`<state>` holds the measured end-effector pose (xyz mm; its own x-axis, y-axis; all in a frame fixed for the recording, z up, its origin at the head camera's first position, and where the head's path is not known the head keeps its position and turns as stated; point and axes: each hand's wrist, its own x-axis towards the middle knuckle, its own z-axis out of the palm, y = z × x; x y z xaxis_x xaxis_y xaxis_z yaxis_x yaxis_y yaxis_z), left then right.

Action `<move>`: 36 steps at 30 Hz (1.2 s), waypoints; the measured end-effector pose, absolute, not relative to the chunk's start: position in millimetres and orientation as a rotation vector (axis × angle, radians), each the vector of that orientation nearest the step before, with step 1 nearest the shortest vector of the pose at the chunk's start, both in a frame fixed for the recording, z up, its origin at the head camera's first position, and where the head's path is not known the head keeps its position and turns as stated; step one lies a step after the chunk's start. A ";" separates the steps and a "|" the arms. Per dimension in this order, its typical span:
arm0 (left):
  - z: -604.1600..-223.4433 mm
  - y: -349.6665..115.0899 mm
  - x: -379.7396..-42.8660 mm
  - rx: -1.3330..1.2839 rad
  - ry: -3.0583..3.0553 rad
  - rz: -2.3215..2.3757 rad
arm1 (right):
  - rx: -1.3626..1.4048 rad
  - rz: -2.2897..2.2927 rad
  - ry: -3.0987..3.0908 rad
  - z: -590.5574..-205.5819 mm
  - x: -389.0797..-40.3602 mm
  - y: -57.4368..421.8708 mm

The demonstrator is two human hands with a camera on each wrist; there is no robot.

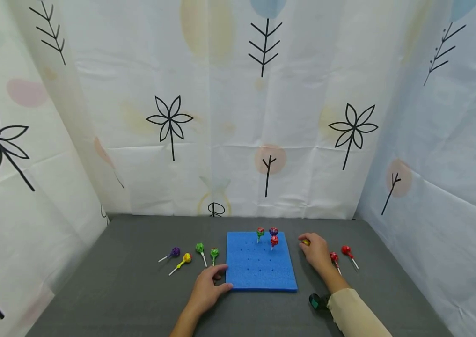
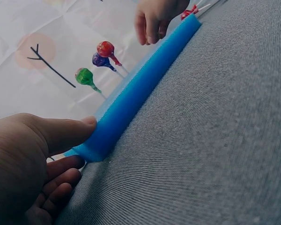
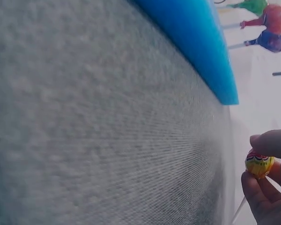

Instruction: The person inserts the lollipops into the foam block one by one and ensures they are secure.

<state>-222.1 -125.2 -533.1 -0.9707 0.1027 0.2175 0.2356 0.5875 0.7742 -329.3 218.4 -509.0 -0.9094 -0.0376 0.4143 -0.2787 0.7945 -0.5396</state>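
At the near left corner of a blue foam board with small holes, my left hand touches the edge, its thumb straight against the board and the other fingers loosely bent. My right hand, off the board's right side, pinches a yellow lollipop by its wrapped head; the white stick points down in the right wrist view. Standing in the far part of the board are a green-and-red lollipop, a purple lollipop and a red lollipop.
Left of the board lie a purple lollipop, a yellow lollipop and two green lollipops. Two red lollipops lie right of my right hand. A dark round object shows beside the right sleeve. Printed cloth encloses the grey table.
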 end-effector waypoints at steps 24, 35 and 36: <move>-532.1 -124.4 -222.4 -0.302 -2.660 -1.329 | 0.251 1.092 -2.463 -496.6 -297.0 202.6; -531.9 -125.0 -222.5 -0.297 -2.663 -1.341 | 0.357 1.188 -2.300 -485.6 -287.5 194.5; -532.4 -125.1 -222.4 -0.298 -2.665 -1.340 | 0.359 1.199 -2.292 -484.6 -286.4 193.9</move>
